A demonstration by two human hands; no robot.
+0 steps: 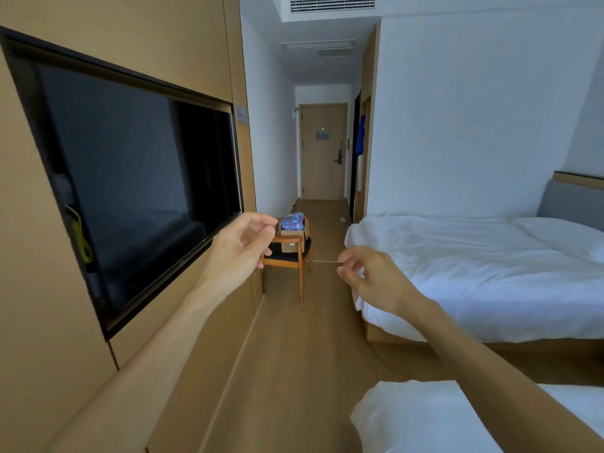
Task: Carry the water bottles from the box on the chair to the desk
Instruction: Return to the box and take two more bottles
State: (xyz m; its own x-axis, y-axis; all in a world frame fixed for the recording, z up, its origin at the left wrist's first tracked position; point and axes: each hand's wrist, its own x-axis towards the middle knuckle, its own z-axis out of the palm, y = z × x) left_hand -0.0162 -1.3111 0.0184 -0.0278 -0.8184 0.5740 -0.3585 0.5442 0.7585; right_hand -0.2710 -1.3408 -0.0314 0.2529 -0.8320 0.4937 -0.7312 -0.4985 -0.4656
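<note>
- The box (293,236), cardboard with its flaps up, sits on the seat of the chair (289,256), well down the room on the wooden floor (294,338).
- Contents of the box: the water bottles (292,222), a packed cluster with blue and purple labels, tops showing above the rim (count cannot be told at this range).
- The chair has a wooden frame and a dark seat. It stands just beside the end of the panelled wall, at the mouth of the corridor.
- The left hand (240,250) is raised in mid-air on an outstretched arm, fingers loosely curled, holding nothing. In the view it overlaps the left edge of the chair but is well short of it.
- The right hand (369,273) is likewise raised, fingers relaxed and half bent, holding nothing.
- The television (130,178), dark and recessed into the panelled wall, runs along the left side.
- The bed (474,266) with white bedding and a pillow (565,235) stands on the right; its corner lies near the chair, with a strip of floor between them.
- A second patch of white bedding (421,420) shows at the lower right, close to the camera.
- The door (323,152) closes the far end of the corridor, beyond the chair.
</note>
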